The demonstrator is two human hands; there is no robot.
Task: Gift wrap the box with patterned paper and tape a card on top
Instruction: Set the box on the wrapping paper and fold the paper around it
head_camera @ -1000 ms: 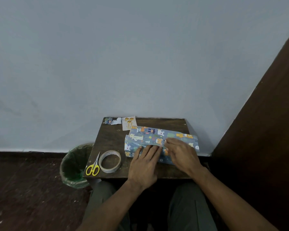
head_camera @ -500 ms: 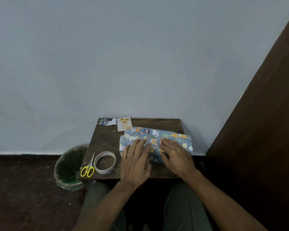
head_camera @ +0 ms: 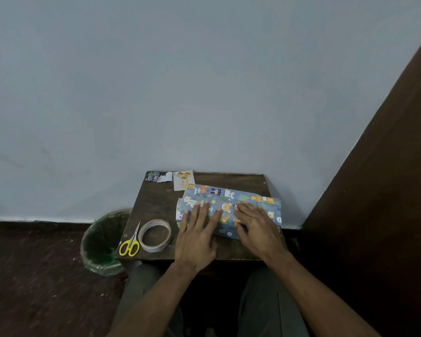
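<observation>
Where the small dark wooden table [head_camera: 156, 203] stands against the pale wall [head_camera: 180, 81], the head camera shows the box [head_camera: 231, 198] lying on its right half, covered in blue patterned paper [head_camera: 258, 203] printed with cartoon animals; the box itself is hidden under the wrapping. Both hands lie flat on top of it. The left hand [head_camera: 196, 235] has its fingers straight and slightly spread, pressing the paper down near the left end of the package, grasping nothing. The right hand [head_camera: 259, 227] lies just beside it, fingers extended and angled toward the left, also pressing the paper flat and clasping nothing. The two hands are close, with a strip of paper showing between them.

At the table's far edge, just beyond the package's left corner, lies a small white card [head_camera: 183, 180] with orange figures on it, and to its left a torn scrap of paper [head_camera: 159, 176]. On the near left part of the table sits a roll of tape [head_camera: 155, 235], lying flat, with yellow-handled scissors [head_camera: 130, 242] just beside it at the table's left edge, blades pointing away from the person. A bin lined with a green bag [head_camera: 102, 242] stands on the dark floor [head_camera: 34, 276] left of the table. The person's knees in grey trousers [head_camera: 272, 305] show below the table.
</observation>
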